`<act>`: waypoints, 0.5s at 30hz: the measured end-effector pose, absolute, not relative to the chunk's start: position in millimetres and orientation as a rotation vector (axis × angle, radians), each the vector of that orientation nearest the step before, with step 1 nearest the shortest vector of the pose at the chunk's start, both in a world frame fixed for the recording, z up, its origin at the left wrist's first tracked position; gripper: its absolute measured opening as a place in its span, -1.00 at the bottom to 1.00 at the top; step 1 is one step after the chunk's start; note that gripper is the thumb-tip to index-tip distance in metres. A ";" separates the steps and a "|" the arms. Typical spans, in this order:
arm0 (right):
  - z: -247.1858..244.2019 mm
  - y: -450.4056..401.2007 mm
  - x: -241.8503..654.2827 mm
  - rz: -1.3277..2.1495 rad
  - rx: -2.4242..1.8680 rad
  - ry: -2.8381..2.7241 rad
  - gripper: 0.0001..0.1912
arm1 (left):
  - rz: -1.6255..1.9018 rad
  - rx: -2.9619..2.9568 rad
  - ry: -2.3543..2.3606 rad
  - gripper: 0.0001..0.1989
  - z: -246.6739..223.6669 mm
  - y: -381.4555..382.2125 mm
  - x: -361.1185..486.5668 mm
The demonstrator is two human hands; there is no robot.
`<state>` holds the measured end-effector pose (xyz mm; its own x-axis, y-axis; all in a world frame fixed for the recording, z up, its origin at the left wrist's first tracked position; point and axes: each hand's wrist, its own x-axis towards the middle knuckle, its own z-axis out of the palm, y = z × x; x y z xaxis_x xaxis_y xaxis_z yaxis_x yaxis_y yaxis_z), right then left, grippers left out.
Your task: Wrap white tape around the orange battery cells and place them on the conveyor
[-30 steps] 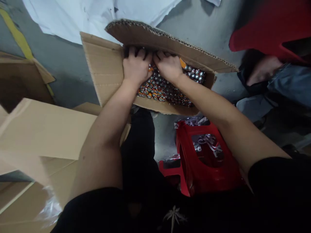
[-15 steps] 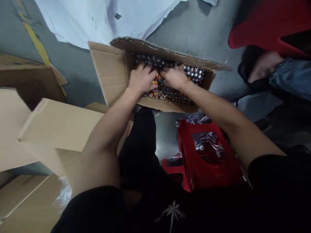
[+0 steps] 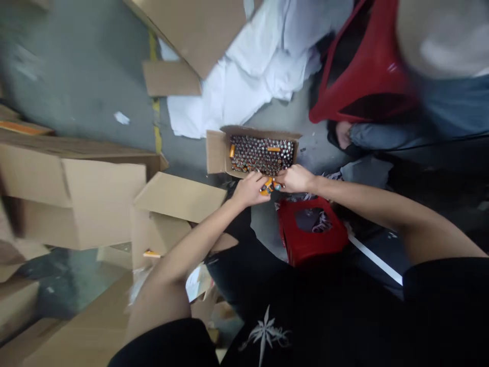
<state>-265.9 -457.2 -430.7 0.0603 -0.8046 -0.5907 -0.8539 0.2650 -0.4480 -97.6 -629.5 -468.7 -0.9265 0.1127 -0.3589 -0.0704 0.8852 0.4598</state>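
Between my hands is a small bunch of orange-and-dark batteries (image 3: 270, 186), just over the near edge of an open cardboard box (image 3: 216, 153). My left hand (image 3: 250, 189) is closed around the bunch from the left. From the right, the fingers of my right hand (image 3: 297, 178) are closed on its other side. Many upright batteries (image 3: 252, 153) fill the box, mostly their metal ends showing. An orange battery (image 3: 273, 149) lies flat on top of them, and a second orange one (image 3: 232, 151) is by the left wall.
A red plastic stool (image 3: 313, 232) stands close on the near right. Open cartons (image 3: 103, 199) crowd the left, and another carton (image 3: 206, 30) is at the top. White sheeting (image 3: 237, 86) covers floor beyond the box. A person's jeans-clad leg (image 3: 378, 133) is by another red stool (image 3: 367, 97).
My hands have come out of the box toward me, bringing batteries up between them. The view has shifted, so more cartons and the seated person's leg show.
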 end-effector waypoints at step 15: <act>-13.7 -160.5 -214.6 -0.050 -1.212 2.427 -0.77 | 1.358 1.555 2.901 -0.68 -142.0 -398.4 -169.8</act>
<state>-214.6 -160.5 -13.7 -0.5283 -0.7709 -0.3559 -0.7556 0.6180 -0.2172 -169.8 -398.4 -142.0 -0.5486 0.5259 0.6500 0.8360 0.3568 0.4169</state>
